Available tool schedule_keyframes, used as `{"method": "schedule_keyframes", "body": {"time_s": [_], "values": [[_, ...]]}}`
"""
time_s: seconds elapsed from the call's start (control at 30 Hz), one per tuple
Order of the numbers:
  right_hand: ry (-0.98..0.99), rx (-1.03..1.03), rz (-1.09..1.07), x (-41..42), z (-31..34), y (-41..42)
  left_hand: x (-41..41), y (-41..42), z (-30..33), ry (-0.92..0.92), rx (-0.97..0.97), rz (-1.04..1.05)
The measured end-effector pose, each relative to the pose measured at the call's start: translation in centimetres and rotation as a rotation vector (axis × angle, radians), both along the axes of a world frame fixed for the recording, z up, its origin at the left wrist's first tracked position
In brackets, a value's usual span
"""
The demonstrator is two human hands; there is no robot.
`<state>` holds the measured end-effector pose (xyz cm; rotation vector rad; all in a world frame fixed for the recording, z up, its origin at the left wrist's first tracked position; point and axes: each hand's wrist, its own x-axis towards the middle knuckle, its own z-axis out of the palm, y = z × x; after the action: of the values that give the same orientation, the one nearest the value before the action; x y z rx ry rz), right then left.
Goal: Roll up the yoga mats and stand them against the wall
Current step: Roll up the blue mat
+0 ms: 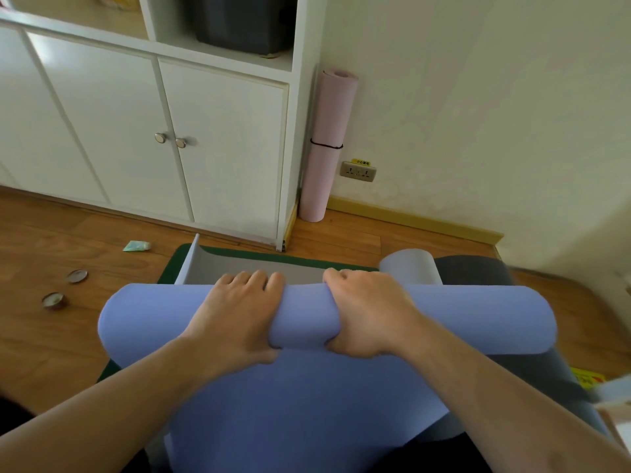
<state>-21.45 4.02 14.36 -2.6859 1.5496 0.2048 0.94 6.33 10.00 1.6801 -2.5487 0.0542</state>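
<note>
In the head view, the near part of the blue yoga mat (307, 404) is cut off by the bottom edge of the frame, and its right end is blurred. The rolled part of this mat lies across the centre of the frame, with the flat part running down toward the viewer. The left hand (235, 315) is curled over the roll, fingers over the far side and thumb under the near side; the right hand (367, 312) grips the roll just beside it in the same way. Beyond the roll, a grey mat (259, 268) is partly hidden; its left corner is turned up, and a curled grey-lilac end (409, 266) rises at the right. Under these, a dark green mat (177, 257) shows only at its edges.

A pink rolled mat (326, 145), bound by a black band, stands upright in the upper middle, in the corner between the white cabinet (136, 131) and the wall (478, 97), with a socket (358, 170) just beside it. Bare wooden floor (68, 336) lies at the left, where two small round tins (65, 288) and a green packet (136, 246) are seen. A yellow item at the right edge is too blurred to make out.
</note>
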Motion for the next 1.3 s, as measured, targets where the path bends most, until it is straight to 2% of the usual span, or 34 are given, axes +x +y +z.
{"method": "schedule_keyframes", "body": {"time_s": [0.17, 0.3, 0.37, 0.5, 0.57, 0.63, 0.73, 0.8, 0.87, 0.93, 1.07, 1.13, 1.2, 1.3], "values": [[0.134, -0.136, 0.071, -0.2, -0.2, 0.8, 1.5, -0.9, 2.3, 0.05, 0.256, 0.091], [0.097, -0.229, 0.096, -0.2, -0.9, 1.1, 2.1, -1.2, 2.9, 0.076, 0.375, 0.094], [0.089, -0.198, 0.094, -0.1, -0.9, 1.1, 1.9, -0.6, 2.3, 0.088, 0.335, 0.066], [0.065, -0.109, 0.017, -0.3, 0.8, 0.0, 0.6, 0.3, -0.4, -0.092, -0.065, -0.033], [0.019, -0.058, -0.002, -0.4, 1.2, -0.3, 0.3, -0.1, -0.5, -0.069, -0.123, -0.042], [0.017, -0.053, 0.014, -0.5, 1.0, -0.1, 0.4, -0.8, 0.3, -0.034, -0.075, -0.047], [0.134, -0.152, 0.068, -0.5, 0.8, 0.5, 1.4, -1.9, 2.9, 0.04, 0.123, -0.011], [0.134, -0.214, 0.074, -0.4, 0.3, 0.4, 2.0, -2.4, 4.3, 0.042, 0.269, -0.002], [0.123, -0.265, 0.091, -0.5, -0.2, 0.1, 2.3, -2.6, 4.5, 0.061, 0.329, -0.001], [0.119, -0.223, 0.069, -0.5, -0.2, -0.2, 1.9, -2.2, 3.8, 0.059, 0.287, -0.007], [0.051, -0.132, 0.001, -0.6, 0.6, -0.8, -0.1, -1.6, 0.8, -0.092, -0.026, -0.007], [0.026, -0.114, -0.021, -0.8, 0.6, -1.1, -0.8, -2.0, 0.2, -0.064, -0.084, 0.006], [0.045, -0.114, -0.007, -0.9, 0.3, -1.2, -0.7, -2.6, 0.5, 0.006, -0.037, 0.01], [0.151, -0.184, 0.053, -0.6, -0.4, -0.8, 0.4, -3.5, 1.7, 0.121, 0.162, 0.06]]}}
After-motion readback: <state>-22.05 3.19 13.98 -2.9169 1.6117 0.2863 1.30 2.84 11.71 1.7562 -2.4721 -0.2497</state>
